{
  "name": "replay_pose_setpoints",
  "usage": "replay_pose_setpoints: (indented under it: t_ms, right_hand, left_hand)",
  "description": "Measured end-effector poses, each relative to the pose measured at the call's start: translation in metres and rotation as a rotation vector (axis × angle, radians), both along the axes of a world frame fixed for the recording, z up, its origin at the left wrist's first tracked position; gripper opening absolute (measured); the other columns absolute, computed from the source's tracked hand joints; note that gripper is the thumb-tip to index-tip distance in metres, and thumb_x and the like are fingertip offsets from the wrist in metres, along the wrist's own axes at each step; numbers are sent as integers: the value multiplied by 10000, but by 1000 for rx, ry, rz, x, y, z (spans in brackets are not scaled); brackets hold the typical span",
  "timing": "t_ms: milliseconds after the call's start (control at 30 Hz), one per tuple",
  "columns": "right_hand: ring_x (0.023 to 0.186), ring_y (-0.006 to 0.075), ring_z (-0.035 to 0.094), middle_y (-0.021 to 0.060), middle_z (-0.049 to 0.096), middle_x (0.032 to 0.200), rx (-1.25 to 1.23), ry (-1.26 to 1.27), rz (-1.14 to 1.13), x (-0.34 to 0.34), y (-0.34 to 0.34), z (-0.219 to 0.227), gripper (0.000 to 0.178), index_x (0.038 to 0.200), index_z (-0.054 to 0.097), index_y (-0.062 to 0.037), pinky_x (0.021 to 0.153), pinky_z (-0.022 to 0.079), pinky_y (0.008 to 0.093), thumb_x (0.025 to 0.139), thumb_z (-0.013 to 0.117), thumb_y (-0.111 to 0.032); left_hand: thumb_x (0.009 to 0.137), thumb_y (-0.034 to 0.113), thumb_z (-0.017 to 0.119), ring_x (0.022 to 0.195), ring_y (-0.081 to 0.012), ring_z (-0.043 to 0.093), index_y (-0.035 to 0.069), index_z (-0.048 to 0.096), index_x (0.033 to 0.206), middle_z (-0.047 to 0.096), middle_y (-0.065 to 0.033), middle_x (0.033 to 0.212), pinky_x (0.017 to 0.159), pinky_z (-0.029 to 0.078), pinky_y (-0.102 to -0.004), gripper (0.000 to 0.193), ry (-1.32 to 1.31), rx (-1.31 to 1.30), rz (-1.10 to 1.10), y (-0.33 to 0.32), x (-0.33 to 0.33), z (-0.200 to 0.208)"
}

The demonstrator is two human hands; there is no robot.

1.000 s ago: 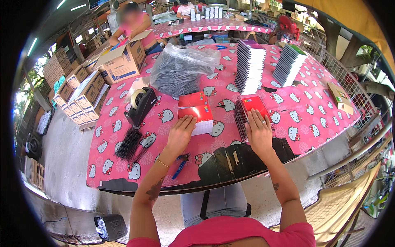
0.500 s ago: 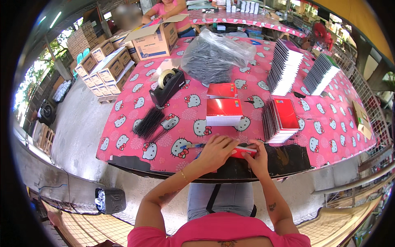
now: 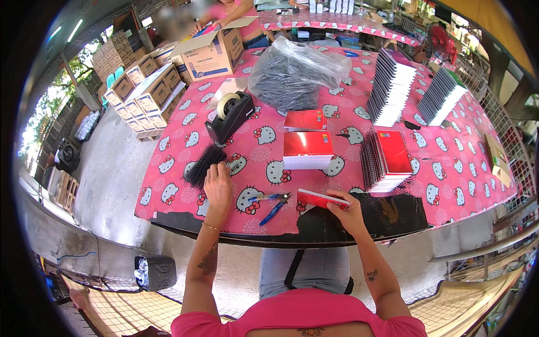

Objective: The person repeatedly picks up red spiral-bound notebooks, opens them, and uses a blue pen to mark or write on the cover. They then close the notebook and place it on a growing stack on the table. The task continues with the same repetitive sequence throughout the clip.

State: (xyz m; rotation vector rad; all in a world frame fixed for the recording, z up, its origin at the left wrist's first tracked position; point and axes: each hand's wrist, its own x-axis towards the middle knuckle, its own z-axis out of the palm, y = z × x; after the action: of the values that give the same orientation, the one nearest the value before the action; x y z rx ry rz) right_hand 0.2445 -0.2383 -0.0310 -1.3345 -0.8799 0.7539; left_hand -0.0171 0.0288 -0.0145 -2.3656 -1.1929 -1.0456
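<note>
Gripping red notebook [image 3: 315, 198]: right fingers [image 3: 349, 203]; left fingers [image 3: 216, 173] at black coils [image 3: 201, 168], hold unclear; stacked covers [image 3: 394, 151] lettered.

You are working in strong daylight, which is pouring in at the far left and burning the foliage [image 3: 35, 121] nearly white. Tube lights [image 3: 74, 30] are glowing at upper left. Glare is streaking the red notebook cover [image 3: 307, 143] and glinting off the plastic bag [image 3: 331, 60], while the black coils [image 3: 203, 167] are losing detail in darkness. Your fisheye lens is bowing the tabletop [image 3: 261, 154] and blackening the corners (a blurred patch is hiding the co-worker's [image 3: 233, 8] face).
</note>
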Motion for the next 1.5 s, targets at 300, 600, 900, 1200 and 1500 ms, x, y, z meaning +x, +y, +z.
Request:
replay_pose_setpoints:
  t_ms: [300,600,900,1200,1500]
  right_hand:
    - [986,117,624,67,706,1080,-4,-53,44,6,-7,0,270,1169,684,13,895,484,264,900,671,-7]
    - [973,95,608,45,690,1073,6,-33,60,6,-5,2,255,1169,687,9,876,489,247,917,672,-27]
    - [1022,120,612,68,703,1093,-13,-129,47,9,-8,-4,259,1180,680,8,927,477,276,927,664,-44]
    - [987,103,608,51,708,1082,-70,-88,145,12,-13,7,295,1225,671,-20,911,480,270,931,649,-28]
    - [868,66,610,15,697,999,-36,-134,134,7,-16,10,292,1226,680,-43,771,507,238,936,651,-50]
  left_hand:
    - [855,48,700,715,-289,600,32,699,1054,646,-122,812,611,485,-391,200,-255,-445,-759,-116,62,33]
    - [865,90,733,665,-256,647,41,713,1047,678,-103,815,563,493,-330,189,-374,-588,-794,-114,75,22]
    - [915,124,675,674,-323,654,41,708,1023,658,-155,807,580,496,-402,141,-265,-524,-792,-99,76,18]
    - [948,111,627,663,-289,651,22,680,1018,666,-138,771,613,508,-370,126,-156,-639,-834,-95,81,41]
    - [881,267,709,836,-308,627,86,644,1155,590,-143,1035,740,485,-449,334,150,-760,-887,-93,76,47]
